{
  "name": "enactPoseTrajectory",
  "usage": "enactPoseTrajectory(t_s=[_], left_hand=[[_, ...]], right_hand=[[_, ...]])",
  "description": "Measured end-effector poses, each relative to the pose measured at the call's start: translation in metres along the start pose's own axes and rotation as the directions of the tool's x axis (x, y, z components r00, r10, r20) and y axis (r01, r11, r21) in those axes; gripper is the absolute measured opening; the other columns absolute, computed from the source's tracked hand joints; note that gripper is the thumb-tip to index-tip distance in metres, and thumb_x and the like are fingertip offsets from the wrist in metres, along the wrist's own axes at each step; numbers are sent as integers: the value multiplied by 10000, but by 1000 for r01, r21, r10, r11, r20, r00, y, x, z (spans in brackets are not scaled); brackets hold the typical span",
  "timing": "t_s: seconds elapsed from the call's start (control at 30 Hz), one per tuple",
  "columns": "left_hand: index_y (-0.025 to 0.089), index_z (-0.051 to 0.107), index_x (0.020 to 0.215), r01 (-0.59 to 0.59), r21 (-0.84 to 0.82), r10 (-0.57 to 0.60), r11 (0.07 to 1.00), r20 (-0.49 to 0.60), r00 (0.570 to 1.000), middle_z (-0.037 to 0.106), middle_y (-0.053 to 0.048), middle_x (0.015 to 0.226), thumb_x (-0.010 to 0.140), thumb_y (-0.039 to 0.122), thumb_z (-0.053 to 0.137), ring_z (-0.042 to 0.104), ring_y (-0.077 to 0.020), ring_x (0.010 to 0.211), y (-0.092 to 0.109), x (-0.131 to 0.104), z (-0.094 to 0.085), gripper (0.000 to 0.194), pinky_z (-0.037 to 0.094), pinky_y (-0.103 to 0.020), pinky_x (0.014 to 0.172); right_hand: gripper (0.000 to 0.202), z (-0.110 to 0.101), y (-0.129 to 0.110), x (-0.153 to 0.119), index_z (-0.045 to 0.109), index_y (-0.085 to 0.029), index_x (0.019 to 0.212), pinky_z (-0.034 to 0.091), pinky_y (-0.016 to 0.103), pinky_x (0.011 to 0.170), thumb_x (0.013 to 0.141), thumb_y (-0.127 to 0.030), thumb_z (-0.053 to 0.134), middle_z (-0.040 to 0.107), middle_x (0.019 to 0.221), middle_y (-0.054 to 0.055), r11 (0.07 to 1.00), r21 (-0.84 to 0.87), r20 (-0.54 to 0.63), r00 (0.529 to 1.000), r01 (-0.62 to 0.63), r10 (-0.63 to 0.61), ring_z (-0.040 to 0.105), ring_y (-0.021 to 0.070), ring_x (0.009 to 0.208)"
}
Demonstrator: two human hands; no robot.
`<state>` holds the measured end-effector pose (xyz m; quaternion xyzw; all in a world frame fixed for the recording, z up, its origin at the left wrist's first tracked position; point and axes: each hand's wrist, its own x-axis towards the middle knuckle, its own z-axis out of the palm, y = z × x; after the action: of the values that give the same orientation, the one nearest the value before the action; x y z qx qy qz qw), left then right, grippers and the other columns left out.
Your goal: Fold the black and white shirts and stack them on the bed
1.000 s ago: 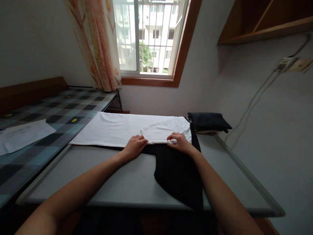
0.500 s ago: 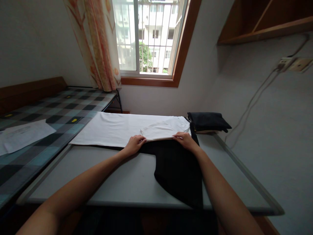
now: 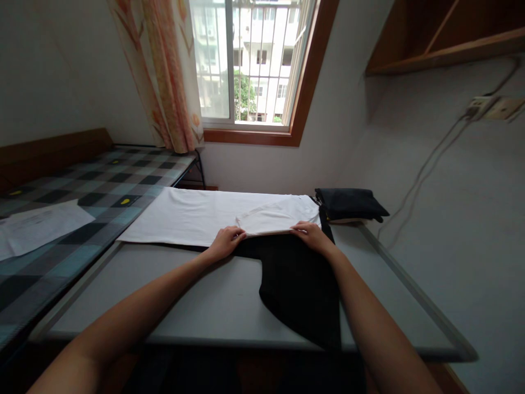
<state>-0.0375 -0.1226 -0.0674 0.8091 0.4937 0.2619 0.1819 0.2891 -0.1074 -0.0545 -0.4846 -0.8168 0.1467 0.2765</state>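
A white shirt (image 3: pixel 197 213) lies lengthwise across the table, with a sleeve-like flap folded over its right part. Black cloth (image 3: pixel 301 284) shows beneath it and spreads toward me in a sleeve-like shape; whether both belong to one garment I cannot tell. My left hand (image 3: pixel 226 242) pinches the near edge of the white flap at its left end, fingers closed. Farther right along that same edge, my right hand (image 3: pixel 309 235) is closed on the white fabric too, its forearm passing beside the black cloth. The fingertips partly hide the gripped edge.
The light grey table (image 3: pixel 197 301) has a raised rim. A dark folded pouch or cloth (image 3: pixel 350 203) lies at its far right corner. Left stands a bed with a checked mat (image 3: pixel 139 169) and white papers (image 3: pixel 41 224). A cable (image 3: pixel 430 156) hangs on the right wall.
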Motion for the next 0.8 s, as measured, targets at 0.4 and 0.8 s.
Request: enactPoseTrajectory(t_s=[0.4,0.8], left_hand=[[210,697,969,-227,273,237,935,-5,971,661,-61,949,884,276,578,574,-203,883,16,-17,-5,160,433,-351,823],[201,670,963,-243,286,244,927,34,969,651,-66,949,902,278,547,573,-216,920,17,-17,-6,157,431,-360,843]], right_hand=[[339,-11,7,-5,721,-195,931,492,270,810,680,-19,577,648,959,51,993,-33,36,993,-110,111,636,158,835],[231,-14,17,-7,712,-198,777,462,239,734,665,-45,581,665,839,36,980,-113,50,984,-162,168,611,159,766]])
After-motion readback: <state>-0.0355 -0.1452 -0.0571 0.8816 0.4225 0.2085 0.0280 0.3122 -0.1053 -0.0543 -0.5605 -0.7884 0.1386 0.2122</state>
